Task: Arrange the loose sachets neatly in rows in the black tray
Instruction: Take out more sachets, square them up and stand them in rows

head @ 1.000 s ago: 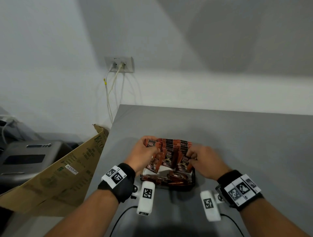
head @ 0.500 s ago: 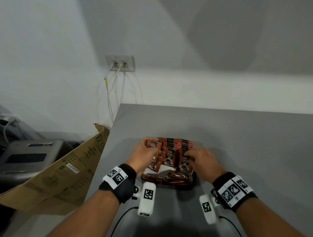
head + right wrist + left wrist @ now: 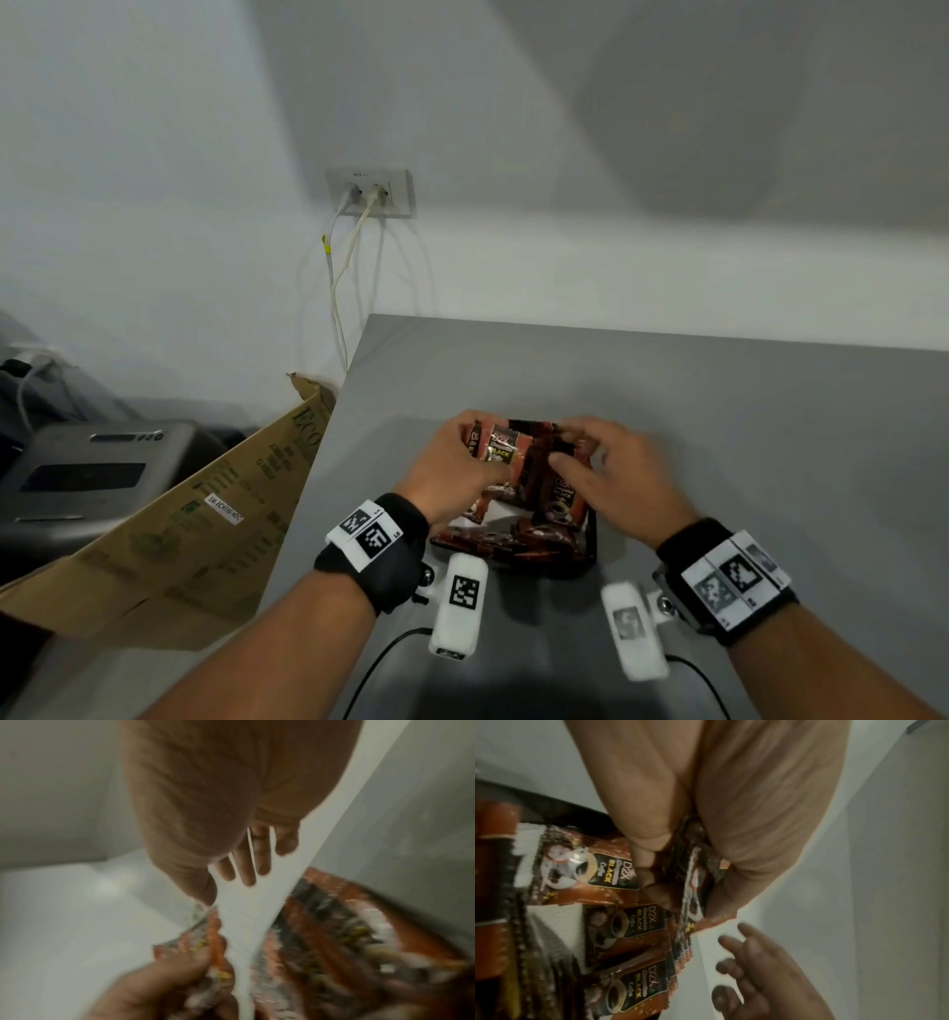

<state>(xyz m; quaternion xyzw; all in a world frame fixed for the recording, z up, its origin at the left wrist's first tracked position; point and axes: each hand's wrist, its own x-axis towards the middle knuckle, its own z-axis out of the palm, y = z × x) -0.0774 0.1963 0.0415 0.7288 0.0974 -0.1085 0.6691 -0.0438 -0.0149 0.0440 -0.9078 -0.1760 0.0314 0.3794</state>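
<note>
Tray (image 3: 589, 539) on the counter (image 3: 719, 437), sachets (image 3: 562, 501) standing inside; cardboard box (image 3: 195, 524) left of the counter.

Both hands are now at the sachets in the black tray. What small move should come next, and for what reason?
Probably lower the sachets that the left hand pinches into the upright rows in the black tray, beside the standing ones. The right hand, fingers spread, rests on the rows and can steady them. Some sachets at the near edge lie flat.
</note>
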